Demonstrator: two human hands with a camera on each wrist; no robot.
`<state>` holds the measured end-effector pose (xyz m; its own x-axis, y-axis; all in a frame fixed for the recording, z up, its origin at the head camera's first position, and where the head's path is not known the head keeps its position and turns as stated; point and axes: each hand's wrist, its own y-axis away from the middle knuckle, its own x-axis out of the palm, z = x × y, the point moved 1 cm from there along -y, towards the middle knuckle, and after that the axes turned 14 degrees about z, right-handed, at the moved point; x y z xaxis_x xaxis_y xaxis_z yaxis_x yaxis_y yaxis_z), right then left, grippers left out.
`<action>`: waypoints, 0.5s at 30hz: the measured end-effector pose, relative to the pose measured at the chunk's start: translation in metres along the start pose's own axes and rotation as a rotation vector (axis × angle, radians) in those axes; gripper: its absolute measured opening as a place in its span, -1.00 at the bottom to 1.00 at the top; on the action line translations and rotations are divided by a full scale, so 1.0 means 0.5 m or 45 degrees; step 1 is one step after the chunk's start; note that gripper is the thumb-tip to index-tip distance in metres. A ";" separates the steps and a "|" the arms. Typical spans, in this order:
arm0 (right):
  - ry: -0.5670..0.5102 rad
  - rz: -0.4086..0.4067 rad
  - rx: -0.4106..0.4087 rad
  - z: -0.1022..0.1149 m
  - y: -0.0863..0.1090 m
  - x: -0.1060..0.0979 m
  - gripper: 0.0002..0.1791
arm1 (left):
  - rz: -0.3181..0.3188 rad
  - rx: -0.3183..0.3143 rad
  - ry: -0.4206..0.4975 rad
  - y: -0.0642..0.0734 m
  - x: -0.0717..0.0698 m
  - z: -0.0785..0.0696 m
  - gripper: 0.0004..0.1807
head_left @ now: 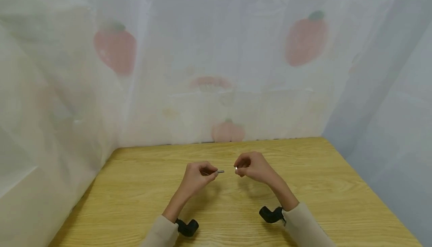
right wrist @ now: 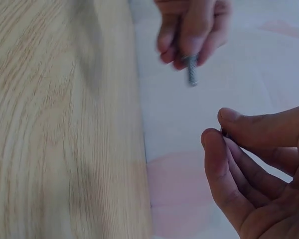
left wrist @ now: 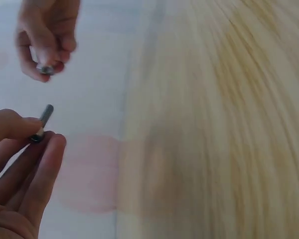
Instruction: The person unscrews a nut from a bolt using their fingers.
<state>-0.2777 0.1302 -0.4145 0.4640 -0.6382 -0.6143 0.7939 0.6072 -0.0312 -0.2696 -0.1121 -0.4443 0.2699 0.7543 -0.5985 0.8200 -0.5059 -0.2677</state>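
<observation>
My left hand (head_left: 197, 175) pinches a metal bolt (head_left: 221, 171) near its head, between thumb and fingers. In the left wrist view the threaded shank of the bolt (left wrist: 47, 113) sticks out past the fingertips. Facing it, my right hand (head_left: 254, 167) pinches a small shiny nut (head_left: 236, 168). The nut (left wrist: 45, 69) looks ring-like in the left wrist view; in the right wrist view the fingertips cover most of it. A short gap separates the bolt's free end from the nut, and both hands are raised above the wooden table (head_left: 152, 187).
White curtains with faded red strawberry prints (head_left: 116, 48) surround the table at the back and both sides. A black wrist device (head_left: 187, 227) sits at the left sleeve, and another black device (head_left: 271, 214) at the right sleeve.
</observation>
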 end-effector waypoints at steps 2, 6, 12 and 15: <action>-0.006 0.011 -0.007 -0.002 0.000 0.001 -0.91 | 0.055 -0.064 -0.050 -0.006 0.001 0.014 -0.95; 0.004 0.038 -0.018 -0.003 0.002 0.000 -0.91 | 0.180 -0.157 -0.127 -0.020 0.003 0.041 -0.96; 0.048 0.052 -0.035 -0.001 0.003 -0.004 -0.93 | 0.283 -0.223 -0.183 -0.044 0.001 0.077 -0.95; 0.069 0.045 -0.025 -0.004 0.002 -0.005 -0.90 | 0.325 -0.209 -0.288 -0.049 0.000 0.088 -0.94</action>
<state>-0.2787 0.1333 -0.4144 0.4692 -0.5898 -0.6573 0.7692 0.6386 -0.0240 -0.3122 -0.1182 -0.4710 0.3727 0.4919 -0.7869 0.8158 -0.5778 0.0252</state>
